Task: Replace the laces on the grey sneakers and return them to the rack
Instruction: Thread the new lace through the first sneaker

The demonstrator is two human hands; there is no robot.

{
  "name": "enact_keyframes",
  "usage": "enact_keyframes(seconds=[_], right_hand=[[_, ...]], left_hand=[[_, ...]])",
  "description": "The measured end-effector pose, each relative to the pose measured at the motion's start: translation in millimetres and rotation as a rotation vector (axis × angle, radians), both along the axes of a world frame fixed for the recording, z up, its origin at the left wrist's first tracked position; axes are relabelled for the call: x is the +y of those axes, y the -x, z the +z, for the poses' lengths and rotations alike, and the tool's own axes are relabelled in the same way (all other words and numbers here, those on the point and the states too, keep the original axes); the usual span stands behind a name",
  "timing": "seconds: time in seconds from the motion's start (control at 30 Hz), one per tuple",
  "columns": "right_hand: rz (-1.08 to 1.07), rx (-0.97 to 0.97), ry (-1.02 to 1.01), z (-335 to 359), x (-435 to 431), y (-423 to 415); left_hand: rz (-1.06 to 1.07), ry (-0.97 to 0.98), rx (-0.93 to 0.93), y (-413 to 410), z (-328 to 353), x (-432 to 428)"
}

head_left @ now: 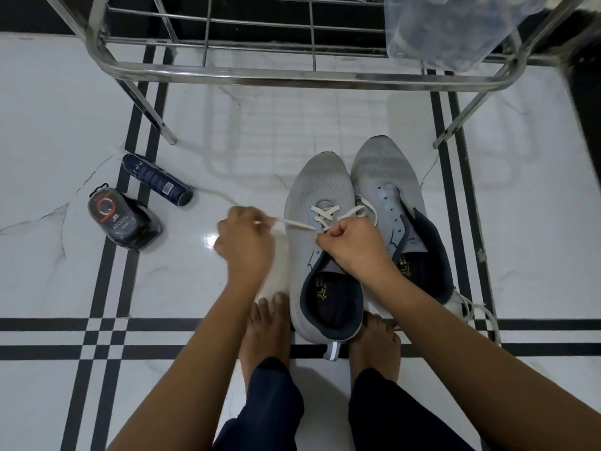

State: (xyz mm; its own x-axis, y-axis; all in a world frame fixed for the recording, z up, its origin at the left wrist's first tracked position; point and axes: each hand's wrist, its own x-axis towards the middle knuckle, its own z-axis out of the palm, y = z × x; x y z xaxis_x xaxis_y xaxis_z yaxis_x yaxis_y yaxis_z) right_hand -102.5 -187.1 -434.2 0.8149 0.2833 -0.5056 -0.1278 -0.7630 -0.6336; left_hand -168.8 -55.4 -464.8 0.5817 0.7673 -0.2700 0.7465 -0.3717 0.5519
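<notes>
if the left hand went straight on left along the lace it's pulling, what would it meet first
Probably the black pack on the floor, beside the can. The left hand, pinching the lace, may be raised enough to pass over it.

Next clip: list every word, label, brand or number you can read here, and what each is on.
No text is legible enough to quote.
Dark spray can: white print and a barcode, too small.
Clear-lidded pack: white lettering by a red ring, blurred.
Laced sneaker's insole: yellow logo and lettering, unreadable.
Other sneaker's insole: same, partly hidden.
Metal rack, white lace: no text.
</notes>
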Motion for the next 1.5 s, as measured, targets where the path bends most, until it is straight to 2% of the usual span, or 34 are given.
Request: enact_keyframes(seconds=[0.03,0.1,0.27,0.33,0.4,0.53,0.6,0.7,0.83,0.97,1.03,1.17,1.27,1.37,1.5], right_hand=[[-0.001,-0.009,0.000,-1,0,0],[-0.004,-0.019,-0.011,-2,0,1],[0.023,-0.037,0.019,0,2,1],[0.025,-0.036,0.028,0,2,1],[0.006,-0.011,0.031,-1,1,0],[-0.042,0.041,-0.011,-3,-1,-1],[-0.024,0.039,-0.022,-1,-1,-1],[-0.035,-0.093,-0.043,3,-10,-16],[0.118,-0.353,0.177,1,-24,-51],[0.365,-0.329,0.434,-3,-14,-67],[0.395,-0.296,0.489,-3,-12,-71],[0.401,-0.230,0.375,7,-16,-70],[0.594,-0.082,0.408,15,-22,-67],[0.749,-0.158,0.471,12,-25,-66],[0.775,-0.264,0.459,7,-24,-66]], left_hand=[[0.123,0.004,0.044,9,-2,10],[0.122,-0.045,0.149,21,-5,17],[-0.393,-0.067,0.024,1,0,-14],[-0.511,-0.048,-0.011,-11,1,-22],[-0.468,-0.057,-0.040,-14,1,-20],[-0.126,-0.043,-0.008,1,-4,5],[-0.155,-0.037,0.031,7,-7,4],[-0.158,0.001,-0.075,3,-4,-5],[-0.268,0.017,-0.180,-8,5,-16],[-0.400,0.075,-0.189,-21,9,-33],[-0.429,0.079,-0.178,-24,9,-35],[-0.455,0.120,-0.197,-25,10,-39],[-0.465,0.133,-0.197,-26,11,-42],[-0.455,0.149,-0.212,-26,12,-43],[-0.462,0.174,-0.220,-26,13,-43]])
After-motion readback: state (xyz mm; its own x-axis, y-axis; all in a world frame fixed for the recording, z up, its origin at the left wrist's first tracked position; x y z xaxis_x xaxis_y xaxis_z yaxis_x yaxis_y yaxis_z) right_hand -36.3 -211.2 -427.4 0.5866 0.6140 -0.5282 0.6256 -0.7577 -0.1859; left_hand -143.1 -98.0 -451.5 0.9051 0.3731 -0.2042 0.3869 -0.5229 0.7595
